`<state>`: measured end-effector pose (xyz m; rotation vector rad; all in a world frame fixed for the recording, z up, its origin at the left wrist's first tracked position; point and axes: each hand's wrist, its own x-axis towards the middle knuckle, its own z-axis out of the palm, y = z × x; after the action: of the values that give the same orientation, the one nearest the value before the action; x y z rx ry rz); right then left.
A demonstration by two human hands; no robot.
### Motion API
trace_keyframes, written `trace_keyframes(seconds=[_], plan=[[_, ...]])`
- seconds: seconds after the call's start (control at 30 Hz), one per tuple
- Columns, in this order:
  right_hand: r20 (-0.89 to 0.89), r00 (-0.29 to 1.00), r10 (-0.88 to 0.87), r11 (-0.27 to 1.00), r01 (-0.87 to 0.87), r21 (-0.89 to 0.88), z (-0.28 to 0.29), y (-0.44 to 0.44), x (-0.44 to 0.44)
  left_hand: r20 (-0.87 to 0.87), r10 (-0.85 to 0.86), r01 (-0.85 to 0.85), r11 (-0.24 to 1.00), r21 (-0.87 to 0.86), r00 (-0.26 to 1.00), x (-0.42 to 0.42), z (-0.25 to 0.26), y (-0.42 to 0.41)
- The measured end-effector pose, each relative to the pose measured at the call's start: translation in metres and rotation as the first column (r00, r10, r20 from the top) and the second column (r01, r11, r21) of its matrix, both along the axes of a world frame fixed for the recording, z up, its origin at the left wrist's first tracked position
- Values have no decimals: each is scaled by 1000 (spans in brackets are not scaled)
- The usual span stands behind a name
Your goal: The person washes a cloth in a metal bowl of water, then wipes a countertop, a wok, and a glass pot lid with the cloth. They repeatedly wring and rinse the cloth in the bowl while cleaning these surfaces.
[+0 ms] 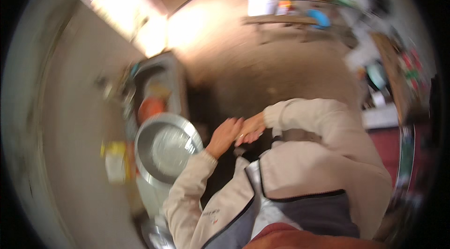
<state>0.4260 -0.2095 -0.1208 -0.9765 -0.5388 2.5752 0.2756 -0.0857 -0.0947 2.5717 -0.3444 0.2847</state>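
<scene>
My left hand (224, 137) and my right hand (250, 130) meet in front of my body, touching with curled fingers. I see no object in either, though the inside of the clasp is hidden and blurred. Close to my left forearm stands a wide metal basin (170, 148) with a shiny bottom; whether it holds water I cannot tell. Behind it, an orange-red bowl or similar container (152, 109) sits at the near end of a grey sink (179, 83).
A yellow and white packet (116, 163) lies left of the basin. Across the brown floor (281, 69), a low wooden bench (281, 20) stands near a white bucket (262, 1) and a blue basin (319, 19). Blurred household items crowd a wooden plank (390, 69) at right. Bright light enters far left.
</scene>
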Motion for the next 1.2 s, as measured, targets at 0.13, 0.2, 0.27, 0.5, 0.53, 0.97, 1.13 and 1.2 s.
trace_keyframes(seconds=[0.13,0.2,0.27,0.5,0.53,0.97,1.13,1.2], plan=[[477,806,-350,933,253,258,4,-78,71,-56,-82,95,953,286,995,109,-31,-46],[775,383,-503,862,155,483,-5,-133,109,-179,-79,150,890,430,981,179,-33,-95],[751,-169,-639,769,-115,628,-48,-199,162,-235,-93,197,860,470,968,251,-32,-165],[743,-414,-525,849,-311,427,-24,-400,290,-586,-111,221,968,120,803,407,-33,-362],[716,-444,-539,841,-318,437,-22,-424,303,-623,-171,236,971,23,764,426,-43,-383],[596,-664,-451,892,-314,324,-11,-605,413,-673,-739,-551,578,-602,-41,560,-85,-553],[617,-649,-445,884,-206,420,-50,-618,501,-639,-765,-614,541,-575,-75,645,-118,-571],[612,-652,-446,875,-176,451,-61,-615,543,-609,-790,-661,493,-565,-68,690,-135,-571]])
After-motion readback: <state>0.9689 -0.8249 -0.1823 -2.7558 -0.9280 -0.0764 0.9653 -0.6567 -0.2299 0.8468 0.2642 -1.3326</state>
